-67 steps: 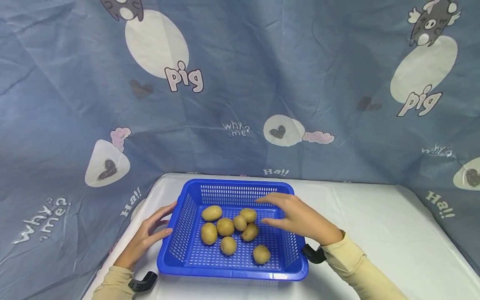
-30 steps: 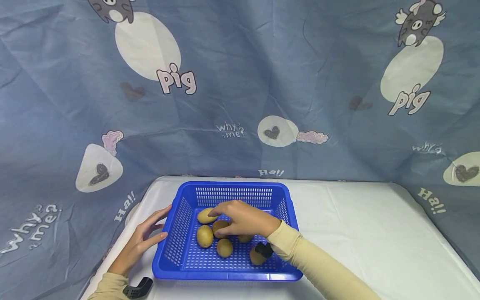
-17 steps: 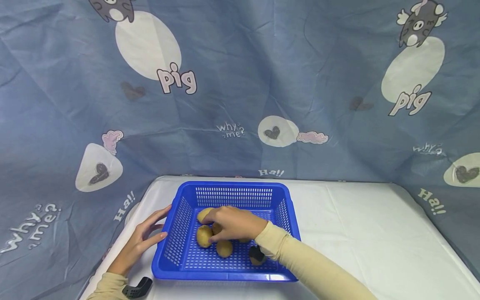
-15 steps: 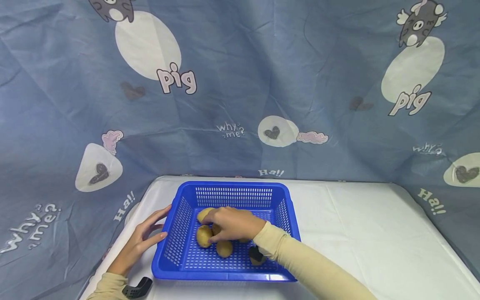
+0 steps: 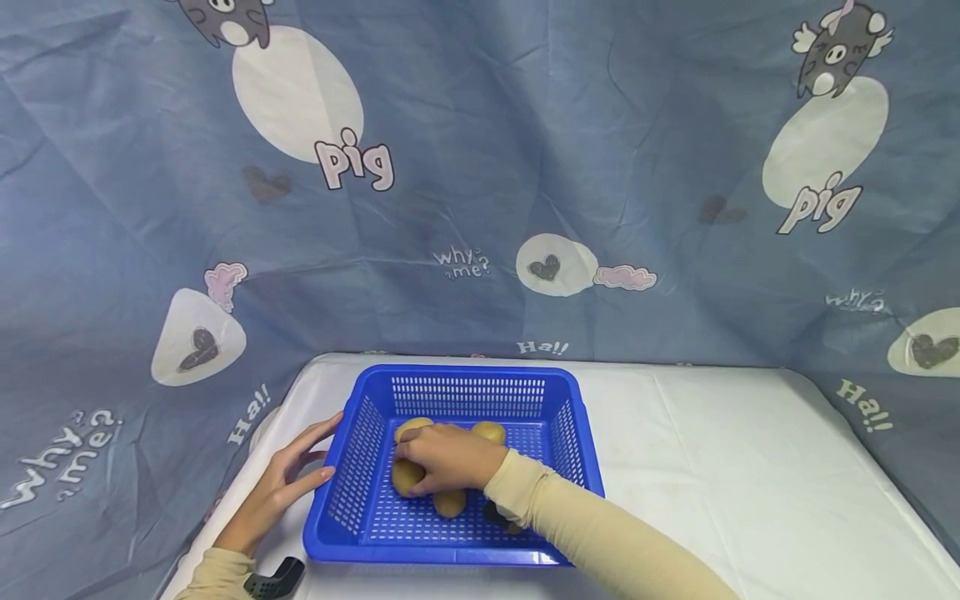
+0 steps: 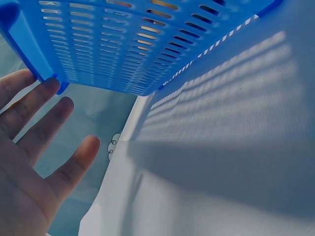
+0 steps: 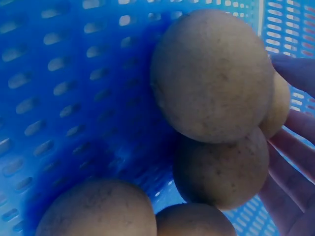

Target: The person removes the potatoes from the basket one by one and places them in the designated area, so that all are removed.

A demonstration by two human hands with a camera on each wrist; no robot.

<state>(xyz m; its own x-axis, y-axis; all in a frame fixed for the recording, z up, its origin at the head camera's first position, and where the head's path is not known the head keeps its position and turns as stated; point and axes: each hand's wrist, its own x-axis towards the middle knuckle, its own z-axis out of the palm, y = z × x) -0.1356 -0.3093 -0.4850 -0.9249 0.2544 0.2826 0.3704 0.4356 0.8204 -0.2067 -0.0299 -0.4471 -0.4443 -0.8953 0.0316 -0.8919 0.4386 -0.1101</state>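
Several yellow-brown potatoes lie in a blue plastic basket (image 5: 450,554). Reaching into it, my right hand (image 5: 453,458) has its curled fingers and thumb about the leftmost potato (image 5: 406,479). In the right wrist view a partly hidden potato (image 7: 281,105) shows between thumb and fingers, behind a large nearer potato (image 7: 214,76). Another potato (image 5: 414,426) sits just beyond the fingers, and one more (image 5: 450,503) in front of the hand. My left hand (image 5: 281,479) touches the basket's left rim with extended fingertips; its fingers (image 6: 49,130) are spread in the left wrist view.
The basket stands on a white-covered table (image 5: 712,467), whose cloth stretches away to the right. Behind hangs a blue printed curtain (image 5: 450,167). A black wrist device (image 5: 277,579) sits below the left hand. Another potato (image 5: 490,432) lies behind my right wrist.
My right hand has come in from the basket's right side, moved left over the potatoes and lowered its fingers around the leftmost one. The left hand stays at the rim.
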